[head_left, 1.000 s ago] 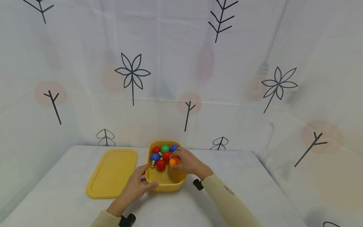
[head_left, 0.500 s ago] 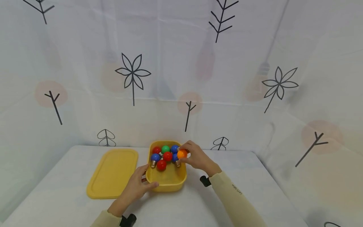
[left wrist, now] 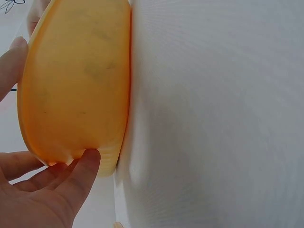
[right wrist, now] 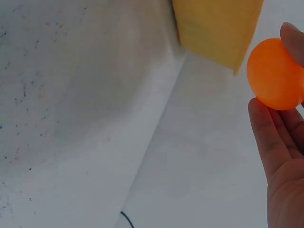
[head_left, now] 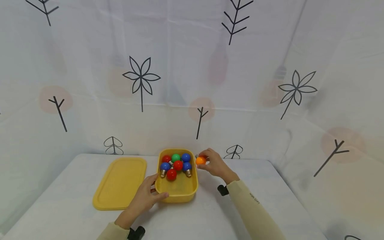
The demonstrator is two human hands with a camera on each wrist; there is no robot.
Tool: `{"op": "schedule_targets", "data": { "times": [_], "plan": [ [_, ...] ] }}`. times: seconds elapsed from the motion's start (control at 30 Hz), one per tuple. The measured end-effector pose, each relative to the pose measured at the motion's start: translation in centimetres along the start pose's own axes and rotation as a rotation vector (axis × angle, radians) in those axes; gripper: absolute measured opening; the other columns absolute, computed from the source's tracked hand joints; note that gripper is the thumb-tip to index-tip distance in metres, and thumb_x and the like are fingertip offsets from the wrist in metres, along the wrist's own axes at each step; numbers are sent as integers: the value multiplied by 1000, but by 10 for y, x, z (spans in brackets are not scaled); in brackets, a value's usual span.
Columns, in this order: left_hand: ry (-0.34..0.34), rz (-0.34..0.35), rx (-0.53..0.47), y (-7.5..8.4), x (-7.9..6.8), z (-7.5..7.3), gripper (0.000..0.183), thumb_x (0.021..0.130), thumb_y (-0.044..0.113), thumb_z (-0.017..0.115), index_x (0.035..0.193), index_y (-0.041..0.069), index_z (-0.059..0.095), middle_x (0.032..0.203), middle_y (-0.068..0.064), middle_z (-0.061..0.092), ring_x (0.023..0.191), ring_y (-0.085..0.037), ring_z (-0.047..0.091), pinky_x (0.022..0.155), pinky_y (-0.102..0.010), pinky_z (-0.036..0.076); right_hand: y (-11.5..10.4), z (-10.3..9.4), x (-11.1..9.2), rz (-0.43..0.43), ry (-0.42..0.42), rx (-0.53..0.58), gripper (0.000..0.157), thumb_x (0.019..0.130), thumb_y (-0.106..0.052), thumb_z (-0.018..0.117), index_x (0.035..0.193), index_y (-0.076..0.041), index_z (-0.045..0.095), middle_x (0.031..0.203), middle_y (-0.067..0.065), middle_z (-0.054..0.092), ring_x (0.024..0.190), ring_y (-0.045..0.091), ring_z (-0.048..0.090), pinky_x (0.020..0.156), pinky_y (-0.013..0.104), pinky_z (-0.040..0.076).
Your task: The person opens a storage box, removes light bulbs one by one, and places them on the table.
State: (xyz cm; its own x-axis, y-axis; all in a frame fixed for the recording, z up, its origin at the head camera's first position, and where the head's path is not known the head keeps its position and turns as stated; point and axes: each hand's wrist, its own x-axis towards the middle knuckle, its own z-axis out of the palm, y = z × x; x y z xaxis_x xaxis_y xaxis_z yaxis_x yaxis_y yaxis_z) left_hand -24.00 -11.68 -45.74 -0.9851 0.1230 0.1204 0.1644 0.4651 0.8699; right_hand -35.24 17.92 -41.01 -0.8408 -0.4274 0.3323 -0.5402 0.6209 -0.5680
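Note:
My right hand (head_left: 216, 164) pinches an orange light bulb (head_left: 200, 160) between thumb and fingers, just beyond the right rim of a yellow bin (head_left: 180, 199). In the right wrist view the round orange bulb (right wrist: 274, 74) fills the gap between thumb and fingertips. My left hand (head_left: 144, 196) holds the bin's near left corner, thumb on the front wall and fingers along the left side; the left wrist view shows fingertips against the wall of the bin (left wrist: 78, 80). Inside the bin lie several red, blue and green bulbs (head_left: 178, 165), mostly toward the far end.
A flat yellow lid (head_left: 120, 183) lies on the white table to the left of the bin. Behind the table hangs a white cloth (head_left: 174, 126) printed with plants. White tabletop (head_left: 264, 190) extends to the right of the bin.
My right hand has lifted the orange bulb from inside the bin and carried it right, past the rim. A blue bulb it was covering now shows. My left hand stays on the bin.

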Motion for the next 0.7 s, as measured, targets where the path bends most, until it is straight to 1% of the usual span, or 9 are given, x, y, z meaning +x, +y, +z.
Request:
{"op": "schedule_targets", "data": {
  "times": [0.1, 0.3, 0.4, 0.47, 0.63, 0.7],
  "plan": [
    [-2, 0, 0, 1, 0, 0, 86, 74, 35, 82, 144, 6, 40, 141, -14, 42, 124, -30, 46, 97, -40, 49, 8, 2, -1, 25, 7, 1, 37, 77, -15, 81, 109, -7, 64, 103, 0, 55, 95, 15, 55, 89, 32, 54],
    [1, 10, 12, -1, 0, 0, 87, 74, 35, 82, 144, 6, 39, 141, -14, 42, 124, -30, 47, 96, -40, 49, 20, 7, -5, 35, 14, 22, 36, 76, -13, 82, 106, -5, 65, 100, 2, 55, 93, 18, 56, 88, 36, 54],
    [-2, 19, 5, -2, 0, 0, 86, 75, 35, 82, 144, 6, 40, 140, -14, 42, 124, -29, 47, 97, -39, 49, 24, 11, -6, 60, 4, 21, 34, 76, -14, 81, 105, -6, 65, 100, 2, 56, 93, 18, 55, 89, 36, 54],
    [-6, 26, 3, -2, 0, 0, 86, 75, 35, 82, 144, 7, 40, 140, -14, 43, 124, -28, 47, 96, -39, 49, 25, 13, -7, 92, -7, 21, 33, 77, -14, 81, 105, -8, 65, 101, 2, 56, 94, 19, 55, 89, 37, 53],
    [-12, 34, 3, -2, 1, 0, 87, 75, 36, 81, 145, 7, 39, 140, -15, 43, 124, -29, 47, 96, -38, 50, 30, 17, -8, 132, -12, -8, 32, 76, -16, 81, 103, -9, 66, 100, 2, 57, 92, 19, 54, 86, 37, 52],
    [-14, 34, 3, -2, 1, 0, 88, 75, 37, 81, 145, 7, 38, 140, -15, 43, 124, -30, 47, 95, -38, 50, 32, 19, -8, 131, -13, -23, 32, 76, -17, 81, 103, -9, 66, 98, 1, 57, 90, 18, 54, 84, 36, 52]
  ]
}}
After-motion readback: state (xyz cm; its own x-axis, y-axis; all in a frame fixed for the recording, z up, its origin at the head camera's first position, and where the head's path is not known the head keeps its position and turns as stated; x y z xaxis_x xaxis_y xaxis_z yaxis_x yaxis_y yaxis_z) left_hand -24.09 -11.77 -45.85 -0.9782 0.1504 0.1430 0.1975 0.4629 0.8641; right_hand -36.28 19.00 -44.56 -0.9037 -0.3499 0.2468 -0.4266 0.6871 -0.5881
